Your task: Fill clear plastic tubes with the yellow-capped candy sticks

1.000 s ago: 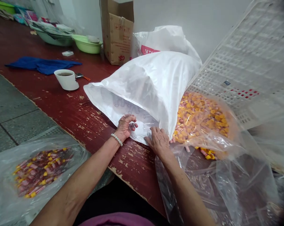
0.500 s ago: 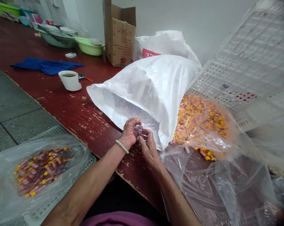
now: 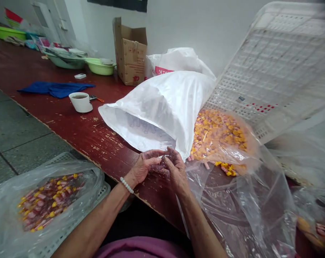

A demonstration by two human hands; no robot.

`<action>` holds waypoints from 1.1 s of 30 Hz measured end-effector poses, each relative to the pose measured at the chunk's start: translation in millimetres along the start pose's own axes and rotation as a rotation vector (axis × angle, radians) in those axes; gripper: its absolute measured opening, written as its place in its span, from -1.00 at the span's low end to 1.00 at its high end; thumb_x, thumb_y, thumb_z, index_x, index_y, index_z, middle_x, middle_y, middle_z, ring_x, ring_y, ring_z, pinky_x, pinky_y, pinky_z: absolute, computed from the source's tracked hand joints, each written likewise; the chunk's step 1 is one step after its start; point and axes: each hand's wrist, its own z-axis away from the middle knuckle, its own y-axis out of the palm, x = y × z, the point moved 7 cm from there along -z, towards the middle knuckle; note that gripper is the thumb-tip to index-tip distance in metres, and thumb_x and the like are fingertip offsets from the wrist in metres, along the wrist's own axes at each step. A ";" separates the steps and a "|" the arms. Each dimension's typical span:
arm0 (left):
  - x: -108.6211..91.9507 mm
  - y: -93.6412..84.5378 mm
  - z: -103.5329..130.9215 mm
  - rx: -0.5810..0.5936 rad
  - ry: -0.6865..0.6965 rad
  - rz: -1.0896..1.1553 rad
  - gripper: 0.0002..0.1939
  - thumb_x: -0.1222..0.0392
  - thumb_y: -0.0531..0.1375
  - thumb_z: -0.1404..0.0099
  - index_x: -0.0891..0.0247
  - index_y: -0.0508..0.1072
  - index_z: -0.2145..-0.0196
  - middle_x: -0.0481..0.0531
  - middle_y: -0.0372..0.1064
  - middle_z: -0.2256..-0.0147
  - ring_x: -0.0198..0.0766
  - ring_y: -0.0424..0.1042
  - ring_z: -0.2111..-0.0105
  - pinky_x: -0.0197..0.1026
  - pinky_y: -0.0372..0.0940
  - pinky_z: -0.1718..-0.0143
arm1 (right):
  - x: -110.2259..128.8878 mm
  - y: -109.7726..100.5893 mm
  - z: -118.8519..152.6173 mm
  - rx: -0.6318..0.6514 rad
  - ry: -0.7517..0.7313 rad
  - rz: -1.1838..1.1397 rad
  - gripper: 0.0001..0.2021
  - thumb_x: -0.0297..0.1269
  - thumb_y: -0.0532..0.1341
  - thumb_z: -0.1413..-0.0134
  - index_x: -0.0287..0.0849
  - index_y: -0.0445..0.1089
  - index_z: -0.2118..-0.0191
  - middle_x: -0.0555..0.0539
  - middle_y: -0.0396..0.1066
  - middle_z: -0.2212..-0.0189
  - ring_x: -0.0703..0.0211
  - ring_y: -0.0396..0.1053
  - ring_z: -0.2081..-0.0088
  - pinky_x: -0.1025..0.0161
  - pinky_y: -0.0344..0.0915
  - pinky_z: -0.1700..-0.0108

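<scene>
My left hand, with a pale bead bracelet on its wrist, and my right hand meet over the table edge. Between their fingertips they hold a small clear plastic piece; its exact shape is blurred. Just beyond the hands lies a large white sack, its mouth open toward me, with clear pieces inside near the lower lip. Right of the sack, a clear bag holds a heap of small orange-yellow and pink items. At the lower left, another clear bag holds yellow-capped pink items.
A white cup of dark liquid and a blue cloth lie on the red table. Behind stand a cardboard box and green basins. A white perforated crate leans at the right.
The view has shifted, tilting up slightly. My left hand has moved a little away from the right, its fingers stretched more. The clear piece is now lower than the sack's mouth.
</scene>
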 end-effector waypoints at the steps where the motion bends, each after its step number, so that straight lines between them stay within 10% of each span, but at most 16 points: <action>1: 7.2 6.7 4.6 0.028 -0.009 0.002 -0.63 0.31 0.29 -0.01 0.30 0.48 0.15 0.12 0.47 0.18 -0.18 0.47 0.26 -0.17 0.35 0.25 | 1.3 -0.5 2.3 -0.001 -0.022 0.058 -0.57 -0.08 0.05 -0.15 -0.07 0.12 -0.11 -0.12 0.26 -0.03 0.11 0.28 -0.02 0.11 0.32 0.02; 7: 19.9 28.4 7.3 0.058 0.168 -0.032 -0.45 0.29 0.29 -0.02 0.22 0.38 -0.03 0.12 0.36 -0.01 -0.12 0.37 0.03 -0.17 0.26 0.03 | 17.8 3.5 23.2 0.002 -0.141 0.465 -0.27 0.06 0.02 -0.13 -0.20 -0.22 -0.29 -0.24 -0.13 -0.27 -0.02 -0.14 -0.28 -0.06 -0.08 -0.25; 12: 13.2 17.5 -1.0 -0.042 0.278 -0.328 -0.40 0.33 0.36 0.11 0.19 0.42 0.04 0.11 0.39 0.03 -0.14 0.38 0.07 -0.23 0.26 0.05 | 25.3 4.4 35.5 0.002 -0.193 0.697 -0.04 0.04 0.19 0.03 -0.26 -0.38 -0.31 -0.32 -0.06 -0.24 -0.14 -0.09 -0.25 -0.18 -0.10 -0.22; 19: 26.3 18.3 -2.2 0.020 0.348 -0.795 -0.53 0.27 0.29 0.03 0.12 0.45 0.09 0.04 0.46 0.23 -0.18 0.41 0.29 -0.25 0.25 0.19 | -3.9 -16.6 41.6 -0.069 -0.093 0.405 -0.16 -0.08 0.16 -0.07 -0.16 -0.39 -0.31 -0.28 -0.06 -0.26 -0.01 0.04 -0.23 -0.08 0.05 -0.19; 25: 27.2 36.8 9.5 0.260 0.484 -1.069 -0.57 0.14 0.15 -0.14 0.22 0.36 0.01 0.16 0.40 0.13 -0.07 0.33 0.10 -0.10 0.18 0.02 | -32.7 -27.4 39.8 -0.162 -0.017 0.304 -0.35 -0.04 0.14 -0.05 -0.14 -0.02 -0.22 -0.22 0.05 -0.21 -0.02 0.06 -0.22 -0.10 -0.03 -0.23; 33: 23.7 20.0 12.9 0.144 0.282 -0.859 -0.55 0.20 0.18 -0.13 0.19 0.31 -0.02 0.10 0.40 0.13 -0.13 0.37 0.14 -0.12 0.23 0.08 | -30.2 -16.5 32.6 -0.220 0.028 0.081 -0.47 0.04 0.00 -0.14 -0.13 0.08 -0.14 -0.22 0.22 -0.12 0.03 0.22 -0.13 -0.04 0.12 -0.16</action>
